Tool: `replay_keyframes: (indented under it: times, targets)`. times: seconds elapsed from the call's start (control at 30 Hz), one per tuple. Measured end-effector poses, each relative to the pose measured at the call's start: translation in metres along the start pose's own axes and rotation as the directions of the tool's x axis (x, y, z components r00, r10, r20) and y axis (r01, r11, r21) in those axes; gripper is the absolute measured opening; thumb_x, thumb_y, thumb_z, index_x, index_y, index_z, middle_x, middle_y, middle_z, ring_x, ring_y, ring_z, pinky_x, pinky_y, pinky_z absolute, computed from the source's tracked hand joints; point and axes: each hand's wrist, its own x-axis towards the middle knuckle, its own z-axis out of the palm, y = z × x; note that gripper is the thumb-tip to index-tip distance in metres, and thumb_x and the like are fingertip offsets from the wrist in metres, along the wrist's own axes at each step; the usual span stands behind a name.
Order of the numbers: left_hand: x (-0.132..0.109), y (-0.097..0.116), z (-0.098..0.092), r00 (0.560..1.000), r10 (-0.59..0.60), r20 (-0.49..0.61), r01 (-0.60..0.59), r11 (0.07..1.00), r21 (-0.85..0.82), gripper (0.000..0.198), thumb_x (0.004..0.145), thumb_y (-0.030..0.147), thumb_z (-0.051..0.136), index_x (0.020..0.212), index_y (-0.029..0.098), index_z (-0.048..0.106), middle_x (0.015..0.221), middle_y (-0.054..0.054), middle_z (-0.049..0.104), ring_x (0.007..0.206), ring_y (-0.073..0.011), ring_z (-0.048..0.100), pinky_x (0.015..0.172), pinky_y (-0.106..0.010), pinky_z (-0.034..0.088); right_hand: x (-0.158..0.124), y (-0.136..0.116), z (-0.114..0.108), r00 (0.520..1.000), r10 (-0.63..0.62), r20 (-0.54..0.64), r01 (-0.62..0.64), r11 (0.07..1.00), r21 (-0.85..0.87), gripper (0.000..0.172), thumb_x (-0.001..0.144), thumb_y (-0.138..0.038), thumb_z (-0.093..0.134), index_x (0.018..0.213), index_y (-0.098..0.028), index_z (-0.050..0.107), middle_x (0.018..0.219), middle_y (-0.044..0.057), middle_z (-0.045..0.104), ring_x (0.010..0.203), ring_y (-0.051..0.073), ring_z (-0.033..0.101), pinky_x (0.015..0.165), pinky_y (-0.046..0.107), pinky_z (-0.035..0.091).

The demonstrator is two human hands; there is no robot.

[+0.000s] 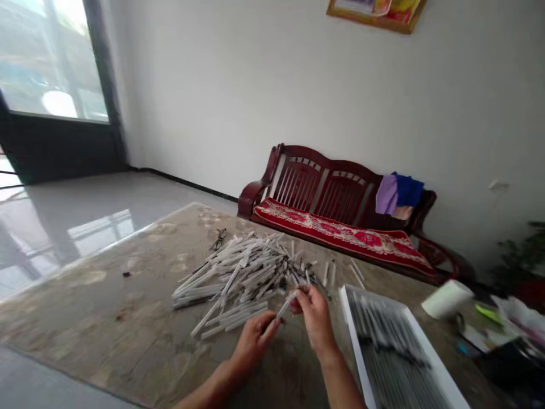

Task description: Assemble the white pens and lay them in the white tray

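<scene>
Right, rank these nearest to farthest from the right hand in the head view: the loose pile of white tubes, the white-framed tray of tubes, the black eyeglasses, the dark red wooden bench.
From the right hand:
1. Too close to call: the loose pile of white tubes, ahead and left, and the white-framed tray, to the right.
2. The black eyeglasses, ahead and left, past the pile.
3. The dark red wooden bench, straight ahead, beyond the table.

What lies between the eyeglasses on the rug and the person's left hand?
In the head view, a loose heap of thin white tubes lies between the eyeglasses and the left hand.
</scene>
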Motion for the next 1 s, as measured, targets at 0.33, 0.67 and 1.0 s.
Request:
replay_keyframes:
  times: [0.33,0.67,1.0]
  targets:
    - [-0.001,-0.007,0.005,0.998,0.064,-0.015,-0.063,0.996,0.061,0.033,0.093,0.038,0.046,0.085,0.019,0.073,0.076,-0.004,0.071,0.072,-0.0186,0.065,0.067,-0.024,0.046,-0.004,-0.007,-0.002,0.998,0.059,0.021,-0.056,0.993,-0.101,0.035,0.064,-0.048,0.075,0.071,-0.016,0.062,0.058,0.001,0.065,0.054,0.016,0.062,0.047,0.023,0.050]
    - [-0.005,-0.006,0.008,0.987,0.147,-0.067,-0.127,0.961,0.246,0.030,0.093,0.035,0.046,0.081,0.020,0.069,0.072,-0.003,0.068,0.065,-0.0165,0.063,0.062,-0.023,0.045,-0.013,-0.005,0.005,0.981,0.191,-0.034,-0.191,0.982,0.016,0.045,0.063,-0.055,0.075,0.078,-0.016,0.057,0.059,0.000,0.065,0.049,0.014,0.062,0.042,0.022,0.049]
    - [-0.001,0.001,0.001,0.995,0.088,0.056,-0.090,0.996,0.023,0.046,0.092,0.051,0.043,0.075,0.019,0.071,0.071,-0.005,0.069,0.068,-0.0203,0.063,0.067,-0.027,0.049,-0.042,0.016,0.009,0.987,0.152,0.056,-0.154,0.988,0.031,0.040,0.069,-0.053,0.072,0.079,-0.016,0.065,0.065,-0.001,0.064,0.056,0.012,0.057,0.041,0.017,0.031]
